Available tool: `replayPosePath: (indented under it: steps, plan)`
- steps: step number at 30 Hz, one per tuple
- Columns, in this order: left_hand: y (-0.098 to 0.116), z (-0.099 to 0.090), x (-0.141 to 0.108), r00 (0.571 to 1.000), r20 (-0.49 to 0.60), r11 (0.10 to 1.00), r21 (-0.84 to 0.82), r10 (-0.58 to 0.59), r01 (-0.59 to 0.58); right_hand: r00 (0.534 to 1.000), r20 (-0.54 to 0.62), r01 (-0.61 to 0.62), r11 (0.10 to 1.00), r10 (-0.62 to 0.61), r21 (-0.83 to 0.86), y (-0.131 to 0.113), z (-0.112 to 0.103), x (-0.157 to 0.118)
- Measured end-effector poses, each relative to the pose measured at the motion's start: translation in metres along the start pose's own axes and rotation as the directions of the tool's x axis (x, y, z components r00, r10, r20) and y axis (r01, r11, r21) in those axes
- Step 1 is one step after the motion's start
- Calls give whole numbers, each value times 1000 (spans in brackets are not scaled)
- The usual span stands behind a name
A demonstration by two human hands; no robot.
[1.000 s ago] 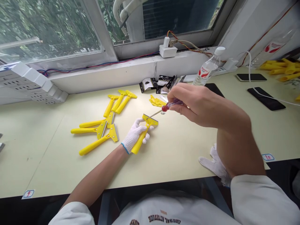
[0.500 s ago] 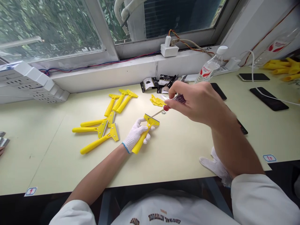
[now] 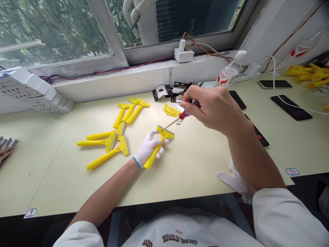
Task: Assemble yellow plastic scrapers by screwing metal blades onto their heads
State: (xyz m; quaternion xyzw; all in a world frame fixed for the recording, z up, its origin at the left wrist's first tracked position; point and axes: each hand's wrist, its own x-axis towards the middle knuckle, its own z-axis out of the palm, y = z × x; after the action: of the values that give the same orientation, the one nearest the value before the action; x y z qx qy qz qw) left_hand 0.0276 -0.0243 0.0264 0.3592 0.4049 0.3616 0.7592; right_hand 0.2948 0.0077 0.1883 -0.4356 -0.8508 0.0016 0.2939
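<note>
My left hand [image 3: 147, 147], in a white knit glove, is closed round a yellow scraper [image 3: 154, 155] with its head tilted up. Bare, my right hand [image 3: 208, 106] grips a screwdriver [image 3: 183, 115] with a red handle; its tip meets the scraper head near a screw spot. Left of the gloved hand lie several other yellow scrapers [image 3: 104, 158], some with metal blades and screws showing. Beyond the screwdriver are small yellow plates [image 3: 171, 110] and a little heap of screws [image 3: 179, 122].
Black packets [image 3: 161, 92] lie by the sill. At the right are a water bottle [image 3: 227, 73], phones [image 3: 291, 108] and a loose white glove [image 3: 235, 180] at the front edge. White boxes [image 3: 36, 91] stand at the far left, and another person's hand [image 3: 5, 153] rests on the table there.
The screwdriver stays on the scraper head while my right fingers have shifted on its handle, showing more red. At the far left, the other person's hand and grey pieces show more.
</note>
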Motion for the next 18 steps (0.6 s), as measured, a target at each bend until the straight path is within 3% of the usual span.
replayPosePath:
  steps: [3,7,10,15,18]
  plan:
    - [2,-1,1,1000,-21,999,-32,-19,19,997,58,-46,999,46,-14,2,-2,-1]
    - [2,-2,2,999,-33,998,-59,-27,25,977,192,63,988,-90,141,12,-15,-4]
    - [1,0,1,999,-30,999,-53,-11,10,976,178,93,977,-127,190,16,-18,-2]
    - [1,2,-1,999,-31,1000,-22,-5,4,995,98,5,998,-11,59,6,-7,1]
    - [2,1,0,999,-41,999,-33,-17,15,992,127,7,997,-16,71,2,-7,-3]
